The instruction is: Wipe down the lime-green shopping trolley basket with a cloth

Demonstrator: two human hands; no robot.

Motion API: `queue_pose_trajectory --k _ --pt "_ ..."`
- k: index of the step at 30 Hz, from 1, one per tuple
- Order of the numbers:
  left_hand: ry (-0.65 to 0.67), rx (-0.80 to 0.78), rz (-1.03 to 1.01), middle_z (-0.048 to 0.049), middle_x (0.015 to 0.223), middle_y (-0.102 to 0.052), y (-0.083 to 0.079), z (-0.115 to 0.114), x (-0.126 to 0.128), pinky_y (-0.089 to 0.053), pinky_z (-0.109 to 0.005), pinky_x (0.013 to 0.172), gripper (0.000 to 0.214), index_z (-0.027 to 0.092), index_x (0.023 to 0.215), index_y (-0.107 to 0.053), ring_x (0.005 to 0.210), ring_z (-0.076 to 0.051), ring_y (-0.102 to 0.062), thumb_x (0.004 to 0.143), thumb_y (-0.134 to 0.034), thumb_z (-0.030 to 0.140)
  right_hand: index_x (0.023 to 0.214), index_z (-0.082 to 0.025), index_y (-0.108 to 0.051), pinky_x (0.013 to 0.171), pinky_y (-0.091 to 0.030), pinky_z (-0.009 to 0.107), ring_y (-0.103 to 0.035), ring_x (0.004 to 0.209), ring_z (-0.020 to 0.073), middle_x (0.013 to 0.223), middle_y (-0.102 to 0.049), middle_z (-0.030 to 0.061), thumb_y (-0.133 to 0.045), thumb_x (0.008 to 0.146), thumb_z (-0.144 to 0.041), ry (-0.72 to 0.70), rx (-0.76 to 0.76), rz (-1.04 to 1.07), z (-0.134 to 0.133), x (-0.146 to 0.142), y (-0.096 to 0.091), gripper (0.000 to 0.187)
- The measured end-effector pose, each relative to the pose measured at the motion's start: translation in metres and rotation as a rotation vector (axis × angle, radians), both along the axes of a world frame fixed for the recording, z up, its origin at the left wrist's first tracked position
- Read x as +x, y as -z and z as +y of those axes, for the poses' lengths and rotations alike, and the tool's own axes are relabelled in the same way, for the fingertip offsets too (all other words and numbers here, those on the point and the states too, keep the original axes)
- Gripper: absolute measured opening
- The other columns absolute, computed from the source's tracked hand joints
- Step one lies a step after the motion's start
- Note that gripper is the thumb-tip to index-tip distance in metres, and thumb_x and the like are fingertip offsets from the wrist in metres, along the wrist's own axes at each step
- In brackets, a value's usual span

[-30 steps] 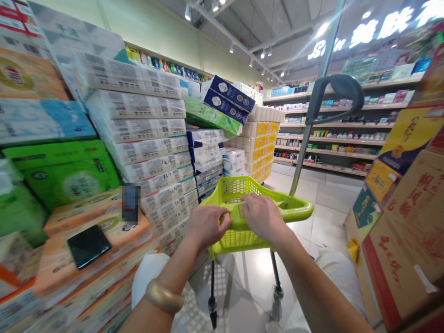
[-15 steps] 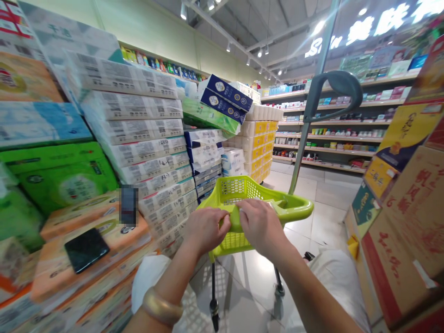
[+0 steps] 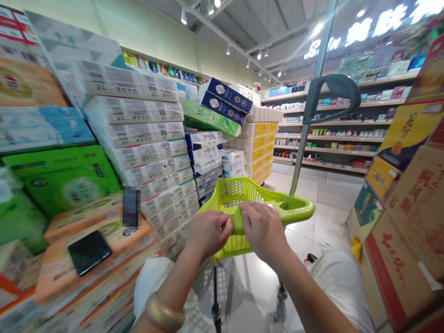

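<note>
A lime-green shopping cart (image 3: 222,255) with a perforated basket stands right in front of me. My left hand (image 3: 210,232) is closed over the near rim of its basket, thumb toward the middle. Close beside it, my right hand (image 3: 263,226) curls over the same rim, to the right of a raised green part. From the cart's right side a metal pole (image 3: 299,162) rises, carrying a grey looped handle (image 3: 333,98) that neither hand touches. A gold bangle (image 3: 164,312) circles my left wrist. The undersides of my fingers are hidden.
Stacked tissue packs (image 3: 149,134) line the left side, with a dark phone (image 3: 89,252) lying on an orange pack (image 3: 58,277). Cardboard cartons (image 3: 409,231) stand along the right. Ahead, a tiled floor (image 3: 319,185) leads to stocked shelves (image 3: 336,122).
Both hands keep their grip on the cart rim. The view has shifted slightly, so the stacks at left appear a little lower and farther right.
</note>
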State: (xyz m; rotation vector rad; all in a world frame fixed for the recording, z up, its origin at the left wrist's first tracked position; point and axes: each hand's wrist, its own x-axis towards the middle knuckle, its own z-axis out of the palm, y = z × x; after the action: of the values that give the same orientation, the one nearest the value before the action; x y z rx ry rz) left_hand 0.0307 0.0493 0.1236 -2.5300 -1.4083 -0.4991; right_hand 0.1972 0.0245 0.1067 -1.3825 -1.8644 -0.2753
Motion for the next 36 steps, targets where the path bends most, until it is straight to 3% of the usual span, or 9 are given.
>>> queue_pose_trajectory --k 4,10,13,20,29,32,36 --pt "0.008 0.007 -0.015 -0.0011 0.072 -0.068 0.002 0.001 -0.002 -0.025 -0.029 0.058 0.035 0.021 0.066 -0.062 0.067 -0.015 -0.057 0.090 -0.038 0.030 0.105 -0.021 -0.066 0.092 -0.040 0.033 -0.060 0.100 0.0197 0.109 -0.069 0.0057 -0.046 0.091 -0.018 -0.099 0.004 0.011 -0.002 -0.010 -0.001 0.025" --pt "0.028 0.019 -0.033 -0.0010 0.065 -0.063 0.001 0.000 -0.004 -0.022 -0.029 0.056 0.042 0.021 0.061 -0.061 0.062 -0.014 -0.053 0.092 -0.035 0.032 0.110 -0.019 -0.065 0.090 -0.042 0.036 -0.061 0.100 0.0225 0.109 -0.068 0.0063 -0.042 0.092 -0.019 0.135 -0.026 0.090 0.002 0.037 0.007 0.029" --pt "0.034 0.018 -0.027 -0.0012 0.066 -0.064 0.001 -0.001 -0.003 -0.023 -0.029 0.056 0.042 0.021 0.062 -0.062 0.063 -0.014 -0.054 0.092 -0.035 0.032 0.109 -0.018 -0.065 0.090 -0.042 0.037 -0.061 0.100 0.0229 0.108 -0.068 0.0077 -0.041 0.092 -0.020 0.196 0.001 0.113 0.002 0.039 0.011 0.030" --pt "0.049 0.030 -0.038 -0.0008 0.069 -0.067 0.003 0.000 -0.006 -0.027 -0.028 0.058 0.039 0.021 0.066 -0.065 0.066 -0.014 -0.056 0.091 -0.036 0.031 0.108 -0.021 -0.066 0.094 -0.039 0.035 -0.059 0.101 0.0197 0.109 -0.068 0.0054 -0.043 0.091 -0.018 -0.021 0.060 0.077 -0.006 0.003 0.008 0.028" --pt "0.057 0.042 -0.042 -0.0010 0.065 -0.064 0.002 -0.002 -0.005 -0.024 -0.029 0.056 0.040 0.021 0.061 -0.062 0.063 -0.014 -0.054 0.091 -0.037 0.031 0.109 -0.017 -0.066 0.090 -0.043 0.038 -0.063 0.098 0.0235 0.108 -0.069 0.0082 -0.040 0.091 -0.022 0.203 0.067 0.120 0.004 0.062 0.022 0.031" --pt "0.046 0.041 -0.032 -0.0008 0.064 -0.063 0.002 -0.003 -0.003 -0.022 -0.030 0.055 0.041 0.020 0.059 -0.060 0.061 -0.013 -0.053 0.091 -0.037 0.032 0.108 -0.017 -0.066 0.091 -0.042 0.039 -0.062 0.098 0.0239 0.108 -0.069 0.0086 -0.041 0.090 -0.019 0.240 0.075 0.119 0.003 0.048 0.020 0.031" --pt "0.044 0.037 -0.026 -0.0004 0.067 -0.065 0.004 -0.002 -0.005 -0.024 -0.029 0.057 0.039 0.020 0.062 -0.061 0.064 -0.014 -0.055 0.091 -0.037 0.031 0.110 -0.019 -0.065 0.095 -0.039 0.036 -0.060 0.103 0.0217 0.110 -0.068 0.0069 -0.043 0.091 -0.017 0.069 0.061 0.072 -0.005 0.007 0.010 0.029"
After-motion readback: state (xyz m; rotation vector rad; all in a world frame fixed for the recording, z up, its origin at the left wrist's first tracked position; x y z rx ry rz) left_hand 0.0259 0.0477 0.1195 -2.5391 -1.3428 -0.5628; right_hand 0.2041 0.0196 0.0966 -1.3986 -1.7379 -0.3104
